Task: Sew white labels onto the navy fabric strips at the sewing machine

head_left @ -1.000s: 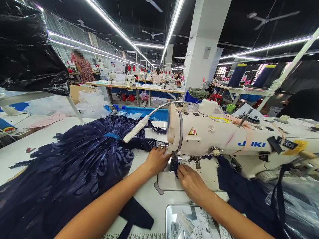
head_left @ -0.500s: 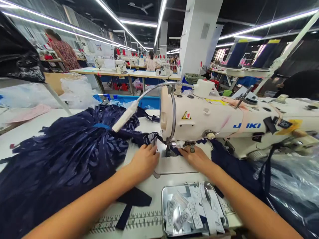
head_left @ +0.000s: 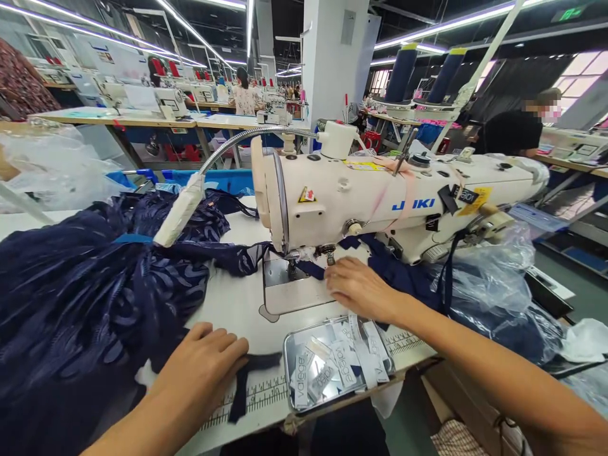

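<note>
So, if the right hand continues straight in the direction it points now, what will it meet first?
The right hand would probably meet the navy fabric strip, then the presser foot; depth is unclear.

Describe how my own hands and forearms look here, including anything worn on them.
Your left hand and right hand are both bare, with no gloves and no rings that I can make out. The left forearm and right forearm show no sleeve, watch or bracelet where visible.

Just the one head cam, aimed forward and down at a JUKI sewing machine (head_left: 327, 196), pretty close up.
</note>
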Available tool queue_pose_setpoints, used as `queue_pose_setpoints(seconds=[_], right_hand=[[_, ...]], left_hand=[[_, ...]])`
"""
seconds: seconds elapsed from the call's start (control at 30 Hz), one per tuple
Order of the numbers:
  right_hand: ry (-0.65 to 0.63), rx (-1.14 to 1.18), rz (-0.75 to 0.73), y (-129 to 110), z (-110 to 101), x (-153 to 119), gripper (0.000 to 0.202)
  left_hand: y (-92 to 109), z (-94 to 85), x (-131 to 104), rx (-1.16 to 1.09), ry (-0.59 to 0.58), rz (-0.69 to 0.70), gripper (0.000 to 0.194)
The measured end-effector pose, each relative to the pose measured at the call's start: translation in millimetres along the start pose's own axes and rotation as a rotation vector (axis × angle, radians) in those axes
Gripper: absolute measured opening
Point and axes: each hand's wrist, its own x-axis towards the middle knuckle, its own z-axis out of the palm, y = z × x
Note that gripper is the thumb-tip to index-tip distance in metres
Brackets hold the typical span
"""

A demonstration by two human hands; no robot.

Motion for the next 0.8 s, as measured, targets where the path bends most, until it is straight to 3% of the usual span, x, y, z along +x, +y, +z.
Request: queue_pose_setpoints(seconds=[0.1,0.23,0.37,0.43,0.53,0.63,0.8], right_hand=[[-0.06,0.194,-0.09,-22,-10,-24,0.007],[-0.13,0.214,-0.049,-38,1,-39,0.01],[-0.184,0.296,-0.009,-39,13,-42,0.011],[-0.174,0.37,-0.012,-39,14,-42,0.008],[-0.114,0.491,-0.014,-37,9,-42,0.009],[-0.003,0.642,0.074,-31,5,-41,0.01],[0.213,0.966,0.328,-11,14,-29,0.013]], left_hand=[[9,2.8,29,-0.066,0.034,-0.035,0.031],[19,14.9,65,-0.136,0.01,-0.105,0.027],[24,26.2,72,-0.175,0.076,-0.106,0.029],[25,24.2,70,-0.29,0.124,-0.173,0.027],[25,16.7,71,-0.571,0.109,-0.375,0.018],[23,13.0,78,-0.794,0.081,-0.551,0.021],[18,16.7,79,-0.957,0.058,-0.579,0.027]])
